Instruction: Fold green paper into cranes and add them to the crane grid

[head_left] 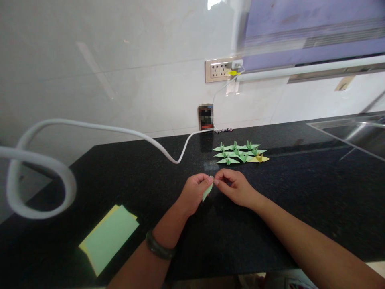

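My left hand (195, 192) and my right hand (234, 185) meet over the black counter (300, 192), both pinching a small folded piece of pale green paper (207, 192). The paper hangs down from the fingertips, narrow and pointed. Just beyond the hands lies a group of several finished paper cranes (237, 153), mostly green, with one yellow crane (259, 158) at the right end. A dark bracelet (159, 248) sits on my left wrist.
A stack of green and yellow paper sheets (108, 237) lies at the near left. A white cable (90, 127) loops across the left side to a phone (206, 117) leaning on the wall under a socket (222, 70). A steel sink (355, 131) is at the right.
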### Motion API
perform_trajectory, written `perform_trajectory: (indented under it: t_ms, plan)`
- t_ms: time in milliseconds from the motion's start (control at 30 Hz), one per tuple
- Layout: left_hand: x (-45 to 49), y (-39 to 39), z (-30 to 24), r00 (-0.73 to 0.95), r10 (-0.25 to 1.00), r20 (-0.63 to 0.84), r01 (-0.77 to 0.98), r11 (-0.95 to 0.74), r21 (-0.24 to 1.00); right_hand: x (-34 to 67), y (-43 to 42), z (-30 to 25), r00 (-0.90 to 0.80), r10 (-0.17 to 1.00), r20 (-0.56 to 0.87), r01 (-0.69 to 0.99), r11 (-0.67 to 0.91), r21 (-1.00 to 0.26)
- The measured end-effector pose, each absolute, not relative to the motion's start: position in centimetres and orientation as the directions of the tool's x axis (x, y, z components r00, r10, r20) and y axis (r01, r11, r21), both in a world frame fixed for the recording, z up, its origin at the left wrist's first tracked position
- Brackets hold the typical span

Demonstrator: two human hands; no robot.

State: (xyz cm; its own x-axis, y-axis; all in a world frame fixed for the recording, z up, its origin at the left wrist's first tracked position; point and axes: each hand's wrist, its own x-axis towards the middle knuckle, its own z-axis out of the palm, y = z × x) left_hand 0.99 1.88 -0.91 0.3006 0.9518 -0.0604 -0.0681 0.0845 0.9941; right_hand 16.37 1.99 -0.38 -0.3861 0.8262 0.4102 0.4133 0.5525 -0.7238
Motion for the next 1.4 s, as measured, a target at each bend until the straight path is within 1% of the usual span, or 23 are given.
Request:
perform_trajectory:
  t_ms: [133, 300, 567, 733, 933, 1067, 1233, 1400]
  plan:
    - [0.9, 1.9, -1.1, 0.299, 0.953, -0.047, -0.049, 0.064, 0.997, 16.4, 1.9, -0.3, -0.398, 0.820, 0.412, 0.445, 0.565, -0.694]
    - [1.0, 1.9, -1.2, 0.286, 0.957, -0.045, -0.037, 0.058, 0.998, 16.3, 2.0, -0.4, -0.405, 0.812, 0.420, 0.446, 0.577, -0.684]
    - [1.1, 1.8, -1.0, 0.287, 0.956, -0.051, -0.033, 0.063, 0.997, 16.4, 2.2, -0.5, -0.326, 0.837, 0.440, 0.437, 0.546, -0.715]
    - [1.2, 1.8, -1.0, 0.302, 0.952, -0.055, -0.034, 0.068, 0.997, 16.2, 2.2, -0.4, -0.318, 0.840, 0.439, 0.421, 0.540, -0.729]
    - [1.1, 1.9, -0.9, 0.275, 0.961, -0.042, 0.077, 0.021, 0.997, 16.3, 2.2, -0.7, -0.316, 0.826, 0.467, 0.464, 0.564, -0.683]
    - [1.1, 2.0, -1.3, 0.232, 0.972, -0.022, 0.100, -0.002, 0.995, 16.2, 2.2, -0.7, -0.322, 0.821, 0.471, 0.475, 0.570, -0.670]
    - [1.0, 2.0, -1.7, 0.211, 0.977, -0.009, 0.099, -0.012, 0.995, 16.1, 2.3, -1.0, -0.321, 0.853, 0.412, 0.435, 0.520, -0.735]
    - [1.0, 2.1, -1.8, 0.188, 0.982, 0.023, 0.131, -0.048, 0.990, 16.1, 2.5, -1.4, -0.343, 0.883, 0.320, 0.323, 0.430, -0.843]
